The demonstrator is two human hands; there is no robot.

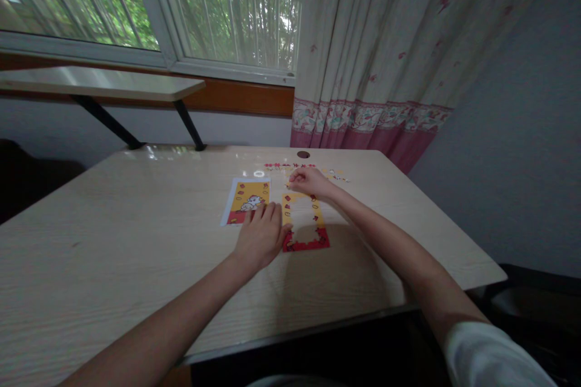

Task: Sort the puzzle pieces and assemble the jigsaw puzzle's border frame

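My left hand [259, 234] lies flat with fingers stretched out. Its fingertips cover the lower right of a yellow and red picture card [249, 189] showing a white cartoon animal. The thumb rests at the left edge of a partly assembled jigsaw puzzle [307, 246], whose border is joined around a bare middle. Just beyond the puzzle's top edge, my right hand [310, 183] is pinched on a small yellowish puzzle piece [287, 185], mostly hidden by the fingertips. Behind that hand, red puzzle pieces [290, 165] lie in a row, and white and yellow pieces [338, 177] are scattered to its right.
The pale wooden desk [149, 241] has a round cable hole [304, 155] near its far edge. A raised shelf [100, 83] on dark supports stands at the back left. A patterned curtain [363, 60] hangs behind the desk, beside a barred window [236, 11].
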